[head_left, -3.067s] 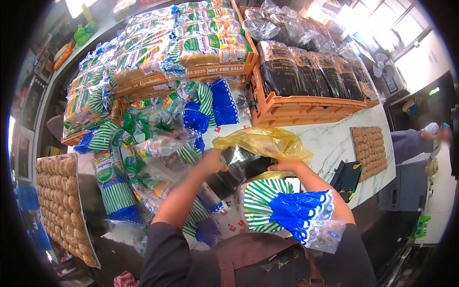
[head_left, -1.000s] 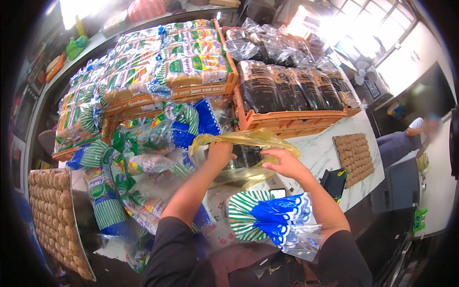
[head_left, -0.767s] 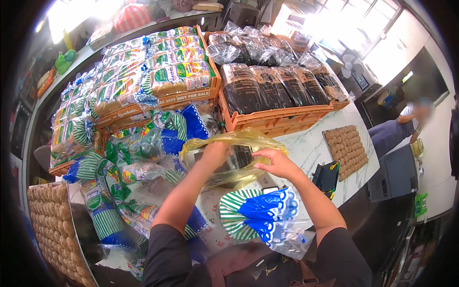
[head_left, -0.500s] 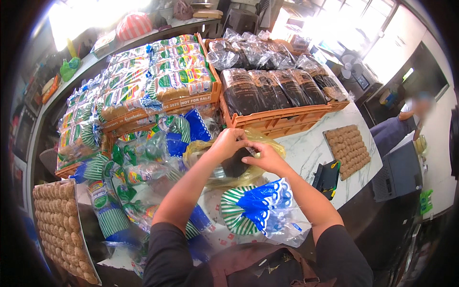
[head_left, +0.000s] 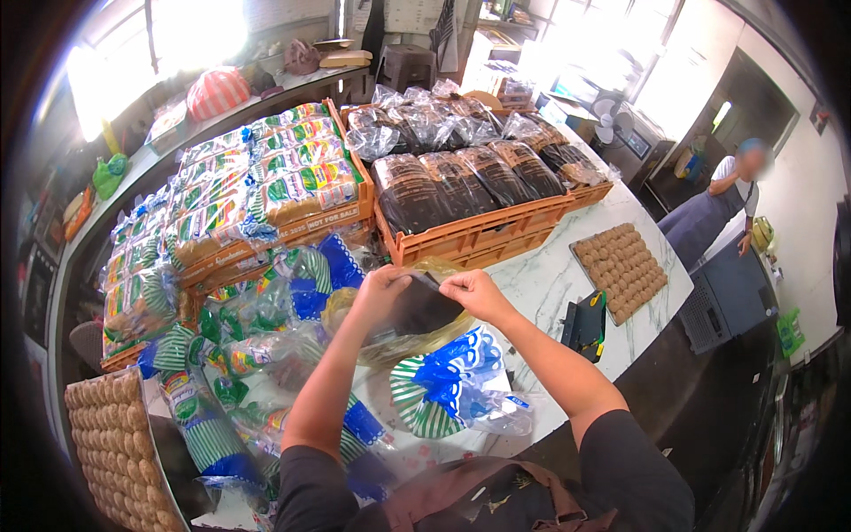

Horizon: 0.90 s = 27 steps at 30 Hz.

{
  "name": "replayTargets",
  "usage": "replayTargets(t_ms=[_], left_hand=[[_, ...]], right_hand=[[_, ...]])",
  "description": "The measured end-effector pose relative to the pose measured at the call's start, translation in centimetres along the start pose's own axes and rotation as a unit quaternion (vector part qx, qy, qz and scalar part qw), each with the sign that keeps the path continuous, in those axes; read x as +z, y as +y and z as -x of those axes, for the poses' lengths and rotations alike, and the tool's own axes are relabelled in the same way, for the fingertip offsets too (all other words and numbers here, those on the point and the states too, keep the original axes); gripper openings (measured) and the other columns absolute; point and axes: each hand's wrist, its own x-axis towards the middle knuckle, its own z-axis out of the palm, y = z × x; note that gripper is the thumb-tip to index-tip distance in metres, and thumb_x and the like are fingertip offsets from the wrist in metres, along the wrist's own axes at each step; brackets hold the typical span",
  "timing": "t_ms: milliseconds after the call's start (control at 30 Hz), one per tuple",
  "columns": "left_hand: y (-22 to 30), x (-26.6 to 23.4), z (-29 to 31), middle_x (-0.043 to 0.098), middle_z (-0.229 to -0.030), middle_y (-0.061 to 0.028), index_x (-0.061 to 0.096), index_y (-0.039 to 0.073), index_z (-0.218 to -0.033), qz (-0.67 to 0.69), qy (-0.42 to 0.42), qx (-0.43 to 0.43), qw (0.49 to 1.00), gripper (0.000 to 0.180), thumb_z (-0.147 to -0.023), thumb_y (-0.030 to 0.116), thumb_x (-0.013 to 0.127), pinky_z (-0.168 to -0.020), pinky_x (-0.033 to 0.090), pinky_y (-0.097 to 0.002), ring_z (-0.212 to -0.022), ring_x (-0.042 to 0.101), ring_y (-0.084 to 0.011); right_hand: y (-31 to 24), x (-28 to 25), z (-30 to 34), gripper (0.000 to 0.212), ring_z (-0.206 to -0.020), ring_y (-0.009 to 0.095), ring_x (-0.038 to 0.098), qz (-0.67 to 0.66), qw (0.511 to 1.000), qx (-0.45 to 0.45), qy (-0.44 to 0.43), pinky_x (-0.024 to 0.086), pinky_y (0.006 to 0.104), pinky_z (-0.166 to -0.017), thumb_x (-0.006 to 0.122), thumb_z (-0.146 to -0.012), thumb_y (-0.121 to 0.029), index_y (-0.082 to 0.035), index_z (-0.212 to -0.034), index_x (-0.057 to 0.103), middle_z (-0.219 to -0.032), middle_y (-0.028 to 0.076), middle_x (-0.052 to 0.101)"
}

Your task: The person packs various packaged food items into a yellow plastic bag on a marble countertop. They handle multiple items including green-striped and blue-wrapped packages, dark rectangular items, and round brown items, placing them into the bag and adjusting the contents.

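Note:
A dark plastic bag is stretched between my two hands in front of my chest. My left hand pinches its upper left edge, and my right hand pinches the upper right edge. Beneath and around the dark bag lies a crumpled, translucent yellow plastic bag. Closer to me is a clear bag with a green-and-white striped, blue-trimmed print. More printed bread bags, some green and blue, are heaped to the left, beside my left forearm.
Orange crates hold dark wrapped loaves and bagged bread. Trays of round brown dough pieces stand at the right and left. A black-and-green device rests on the marble tabletop. A person stands far right.
My hands have spread apart, pulling the dark bag taut. My view has shifted, showing more of the back of the room. The person at right now stands more upright.

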Motion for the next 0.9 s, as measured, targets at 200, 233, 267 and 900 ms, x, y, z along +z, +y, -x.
replayTargets(t_ms=[200,233,267,900], left_hand=[[-1.8,-0.8,0.9,0.061,-0.084,-0.0050,0.074,0.005,-0.094,-0.045,0.123,0.068,0.989,0.015,-0.080,0.012,0.074,-0.072,0.047,-0.0293,-0.078,0.058,-0.0173],[-1.8,-1.0,1.2,0.061,-0.083,-0.0048,0.074,0.004,-0.090,-0.049,0.115,0.031,0.992,0.013,-0.079,0.012,0.075,-0.072,0.047,-0.0301,-0.078,0.058,-0.0179],[-1.8,-1.2,1.5,0.061,-0.081,-0.0045,0.073,0.004,-0.087,-0.065,0.118,-0.022,0.991,0.012,-0.079,0.012,0.075,-0.071,0.046,-0.0309,-0.077,0.058,-0.0184],[1.6,0.1,3.2,0.060,-0.075,-0.0051,0.064,0.001,-0.080,0.029,0.092,0.066,0.993,0.009,-0.080,0.006,0.072,-0.065,0.046,-0.0278,-0.072,0.057,-0.0141]], right_hand=[[1.0,-0.9,-0.2,0.022,-0.067,0.006,0.056,0.046,0.998,0.037,-0.012,0.044,0.0234,-0.062,0.078,-0.082,-0.020,0.000,-0.087,0.071,-0.069,0.000,0.064],[1.1,-0.8,-0.3,0.025,-0.065,0.008,0.058,0.037,0.999,0.034,-0.013,0.046,0.0245,-0.062,0.079,-0.080,-0.021,0.000,-0.089,0.071,-0.069,0.001,0.065],[1.1,-0.5,-0.4,0.027,-0.064,0.010,0.060,0.026,0.998,0.049,-0.018,0.047,0.0255,-0.063,0.079,-0.079,-0.022,0.000,-0.091,0.071,-0.068,0.001,0.066],[3.0,5.9,-2.4,0.020,-0.088,0.034,0.065,0.327,0.919,-0.208,-0.074,0.050,0.0449,-0.080,0.076,-0.073,-0.018,-0.004,-0.086,0.071,-0.088,0.014,0.068]])
